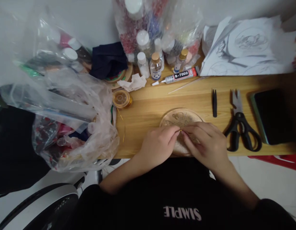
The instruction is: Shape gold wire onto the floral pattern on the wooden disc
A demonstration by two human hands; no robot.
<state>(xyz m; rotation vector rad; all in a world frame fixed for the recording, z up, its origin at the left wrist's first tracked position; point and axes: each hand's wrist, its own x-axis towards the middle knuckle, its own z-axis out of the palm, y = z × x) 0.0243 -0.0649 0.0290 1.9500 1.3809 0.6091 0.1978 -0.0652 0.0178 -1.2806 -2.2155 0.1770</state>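
Note:
My left hand [157,142] and my right hand [207,143] meet over a round wooden disc [166,119] at the table's front edge. Both are closed in a pinch, fingertips almost touching. Between them shows a tiny bit of thin gold wire [181,130]. Line drawings mark the disc's pale face, partly hidden by my hands. To the left stands a spool of gold wire [121,98], and a loose strand curves from it over the table toward my left hand. How the strand runs beneath that hand is hidden.
Black tweezers [214,103], black-handled scissors [242,127] and a phone [274,116] lie right. Behind are a B-7000 glue tube [176,76], small bottles [156,66], bead bags [131,35] and sketch sheets [248,48]. A clear plastic bag [76,127] fills the left.

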